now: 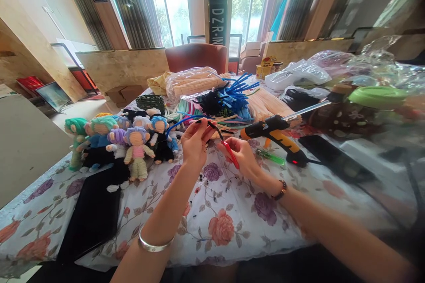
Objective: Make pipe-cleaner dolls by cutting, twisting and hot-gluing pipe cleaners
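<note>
Left hand (195, 141): raised over the table (152, 216); thumb and fingers pressed together at the tips, pinching a thin dark strip (218, 130).
Right hand (244, 154): just beside the left hand; fingers closed around a red-handled tool (231, 155), its handle slanting down toward the wearer.
Strip position: between the two hands, above the table; where it ends and the tool's tip begins cannot be told.
Glue gun (275, 132): to the right of the right hand, orange and black; clear glue stick (308, 110) projecting from it, red light showing near the cord end.
Green lighter (270, 157): flat on the table, between right hand and glue gun.
Dolls (137, 152): grouped on the left side of the table, most upright; yarn hair in green, purple and blue.
Blue stems (237, 95): bundled behind the hands, ends fanned out.
Black flat object (94, 208): on the table, in front of the dolls.
Cloth: floral print, small dark scraps scattered below the hands.
</note>
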Demonstrator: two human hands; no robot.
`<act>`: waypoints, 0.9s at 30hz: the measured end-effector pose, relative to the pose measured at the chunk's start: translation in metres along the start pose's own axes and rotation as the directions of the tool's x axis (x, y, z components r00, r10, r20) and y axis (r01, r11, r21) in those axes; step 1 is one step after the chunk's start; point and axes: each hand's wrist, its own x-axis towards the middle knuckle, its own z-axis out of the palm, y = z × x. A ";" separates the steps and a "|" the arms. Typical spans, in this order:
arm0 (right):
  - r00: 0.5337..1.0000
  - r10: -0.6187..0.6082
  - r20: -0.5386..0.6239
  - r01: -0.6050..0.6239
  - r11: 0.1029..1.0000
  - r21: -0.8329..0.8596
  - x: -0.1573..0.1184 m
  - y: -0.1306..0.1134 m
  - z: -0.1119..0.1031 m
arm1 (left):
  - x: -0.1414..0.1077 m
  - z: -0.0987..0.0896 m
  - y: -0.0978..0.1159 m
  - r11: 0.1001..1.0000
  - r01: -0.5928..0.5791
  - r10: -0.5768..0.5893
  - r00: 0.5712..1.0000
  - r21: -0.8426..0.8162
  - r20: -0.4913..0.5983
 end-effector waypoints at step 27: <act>0.999 0.021 -0.024 -0.021 1.000 -0.005 -0.002 -0.001 0.002 | -0.001 0.001 0.000 1.000 0.000 0.000 1.000 -0.016 -0.003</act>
